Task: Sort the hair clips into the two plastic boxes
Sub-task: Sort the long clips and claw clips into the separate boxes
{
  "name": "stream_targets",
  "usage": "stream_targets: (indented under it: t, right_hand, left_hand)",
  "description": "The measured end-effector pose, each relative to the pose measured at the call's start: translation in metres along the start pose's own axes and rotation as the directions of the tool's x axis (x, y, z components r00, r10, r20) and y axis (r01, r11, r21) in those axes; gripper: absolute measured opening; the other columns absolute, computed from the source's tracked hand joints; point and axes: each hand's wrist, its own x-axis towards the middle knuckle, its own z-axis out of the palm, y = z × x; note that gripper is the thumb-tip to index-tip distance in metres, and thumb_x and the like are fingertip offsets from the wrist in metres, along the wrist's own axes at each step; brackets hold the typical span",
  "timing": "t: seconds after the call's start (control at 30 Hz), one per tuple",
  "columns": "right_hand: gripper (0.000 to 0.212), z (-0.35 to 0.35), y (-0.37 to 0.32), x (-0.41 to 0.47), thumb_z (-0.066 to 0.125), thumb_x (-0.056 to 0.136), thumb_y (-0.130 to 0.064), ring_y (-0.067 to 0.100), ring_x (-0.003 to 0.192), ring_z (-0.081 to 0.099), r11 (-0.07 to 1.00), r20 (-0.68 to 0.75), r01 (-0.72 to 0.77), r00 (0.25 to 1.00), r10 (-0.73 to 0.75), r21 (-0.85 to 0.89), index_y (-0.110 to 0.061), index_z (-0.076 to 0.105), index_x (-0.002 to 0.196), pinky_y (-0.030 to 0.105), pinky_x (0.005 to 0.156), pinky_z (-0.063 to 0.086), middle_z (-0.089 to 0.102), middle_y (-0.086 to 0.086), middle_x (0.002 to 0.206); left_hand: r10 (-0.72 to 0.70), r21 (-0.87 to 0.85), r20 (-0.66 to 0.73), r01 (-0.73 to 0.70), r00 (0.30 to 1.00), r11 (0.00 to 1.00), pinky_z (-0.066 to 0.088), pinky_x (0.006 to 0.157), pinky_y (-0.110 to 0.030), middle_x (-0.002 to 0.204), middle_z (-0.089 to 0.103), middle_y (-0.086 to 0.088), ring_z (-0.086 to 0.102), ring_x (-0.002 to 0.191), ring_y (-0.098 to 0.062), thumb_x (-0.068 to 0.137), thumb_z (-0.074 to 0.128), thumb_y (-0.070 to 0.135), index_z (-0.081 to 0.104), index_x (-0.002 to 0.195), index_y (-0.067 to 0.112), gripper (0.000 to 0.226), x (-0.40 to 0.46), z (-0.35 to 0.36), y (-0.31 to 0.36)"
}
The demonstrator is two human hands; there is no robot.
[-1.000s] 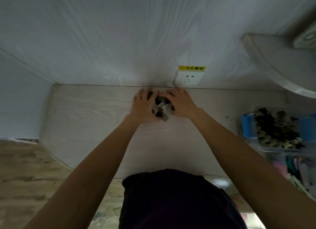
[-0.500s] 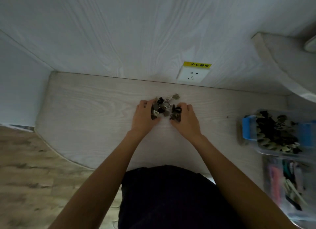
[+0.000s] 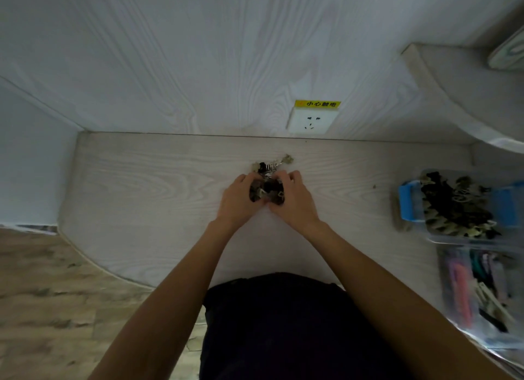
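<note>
I see the clump of hair clips (image 3: 266, 191) cupped between both hands — left hand (image 3: 238, 199) and right hand (image 3: 295, 199) curl round it on the desk (image 3: 141, 187) — a few clips poke out beyond the fingertips.

Pale wood-grain table (image 3: 141, 187) with a curved near edge. On it: a cluster of dark hair clips (image 3: 269, 181) at centre; at far right, a clear box with blue latches (image 3: 408, 204) holding dark clips, and beside it a second clear box (image 3: 453, 308), blurred, apparently with coloured clips.
</note>
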Motion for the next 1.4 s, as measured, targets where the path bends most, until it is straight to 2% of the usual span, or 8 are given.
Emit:
stream_targets:
  t: [0.23, 0.47, 0.6, 0.73, 0.9, 1.17, 1.3, 1.4]
  right_hand:
    - [0.046, -0.013, 0.009, -0.012, 0.070, 0.074, -0.015, 0.028, 0.099, 0.056, 0.996, 0.027, -0.027, 0.999, 0.025, 0.087, -0.017, 0.054, 0.117, 0.033, 0.078, 0.043, 0.052, 0.009, 0.116]
    - [0.042, -0.026, 0.026, -0.043, 0.075, 0.071, -0.010, 0.020, 0.099, 0.056, 0.947, -0.020, 0.016, 1.000, -0.010, 0.321, -0.015, 0.056, 0.108, 0.033, 0.088, 0.047, 0.059, 0.007, 0.110]
    - [0.040, -0.059, 0.042, -0.061, 0.076, 0.072, -0.013, 0.013, 0.099, 0.055, 0.927, -0.114, 0.056, 0.993, -0.015, 0.372, -0.016, 0.056, 0.107, 0.020, 0.086, 0.043, 0.059, 0.001, 0.109]
    - [0.040, -0.112, 0.069, -0.087, 0.076, 0.073, -0.011, 0.013, 0.100, 0.055, 0.889, -0.255, 0.083, 0.966, 0.038, 0.450, -0.014, 0.054, 0.107, 0.021, 0.088, 0.045, 0.055, -0.004, 0.105]
    - [0.041, -0.176, 0.120, -0.120, 0.074, 0.078, -0.020, 0.009, 0.099, 0.054, 0.885, -0.347, -0.059, 0.906, 0.241, 0.462, -0.017, 0.052, 0.113, 0.004, 0.079, 0.041, 0.056, -0.003, 0.109]
    - [0.077, -0.243, 0.208, -0.114, 0.077, 0.073, -0.030, 0.029, 0.124, 0.043, 0.937, -0.242, -0.260, 0.918, 0.315, 0.233, -0.014, 0.038, 0.137, 0.039, 0.104, 0.039, 0.042, 0.017, 0.136]
    - [0.058, -0.250, 0.223, -0.120, 0.065, 0.084, -0.014, 0.029, 0.125, 0.043, 0.958, -0.276, -0.243, 0.920, 0.277, 0.150, -0.013, 0.041, 0.137, 0.032, 0.106, 0.034, 0.041, 0.017, 0.138]
    - [0.044, -0.252, 0.234, -0.129, 0.052, 0.088, 0.000, 0.026, 0.121, 0.046, 0.978, -0.363, -0.171, 0.910, 0.202, 0.117, -0.012, 0.050, 0.130, 0.018, 0.099, 0.032, 0.046, 0.015, 0.133]
  left_hand:
    - [-0.030, -0.106, 0.002, 0.030, 1.000, 0.994, 0.050, 0.085, -0.034, 0.103, 0.067, 0.001, 0.062, 0.094, -0.019, 0.076, 0.070, 0.027, 0.059, 0.106, 0.023, 0.033, -0.013, 0.010, 0.007]
    - [-0.088, -0.335, -0.001, 0.083, 0.996, 0.939, 0.047, 0.076, -0.020, 0.099, 0.068, 0.001, 0.061, 0.086, -0.008, 0.078, 0.073, 0.020, 0.059, 0.106, 0.023, 0.031, -0.035, 0.033, 0.024]
    - [0.022, -0.427, -0.032, -0.033, 0.999, 0.904, 0.051, 0.071, -0.016, 0.086, 0.065, 0.007, 0.061, 0.075, 0.005, 0.080, 0.072, 0.019, 0.059, 0.101, 0.028, 0.026, -0.039, 0.037, 0.057]
    - [0.188, -0.516, -0.015, -0.169, 0.982, 0.840, 0.056, 0.068, -0.024, 0.082, 0.068, 0.006, 0.065, 0.071, -0.006, 0.080, 0.071, 0.017, 0.059, 0.101, 0.024, 0.025, -0.035, 0.047, 0.121]
    - [0.400, -0.438, 0.008, -0.356, 0.916, 0.825, 0.050, 0.071, -0.013, 0.088, 0.065, 0.006, 0.063, 0.078, -0.003, 0.081, 0.070, 0.020, 0.059, 0.106, 0.018, 0.026, -0.022, 0.083, 0.211]
    - [0.391, -0.118, 0.244, -0.373, 0.888, 0.920, 0.031, 0.104, -0.028, 0.139, 0.045, -0.011, 0.041, 0.128, -0.024, 0.086, 0.063, 0.033, 0.030, 0.143, 0.014, 0.068, 0.000, 0.146, 0.285]
    - [0.430, -0.137, 0.314, -0.408, 0.846, 0.903, 0.029, 0.112, -0.035, 0.147, 0.036, -0.010, 0.035, 0.135, -0.024, 0.091, 0.056, 0.023, 0.028, 0.144, 0.012, 0.061, -0.002, 0.157, 0.291]
    - [0.518, 0.007, 0.266, -0.539, 0.813, 0.842, 0.027, 0.110, -0.030, 0.146, 0.038, -0.007, 0.034, 0.134, -0.023, 0.092, 0.052, 0.017, 0.036, 0.141, 0.013, 0.052, -0.001, 0.163, 0.292]
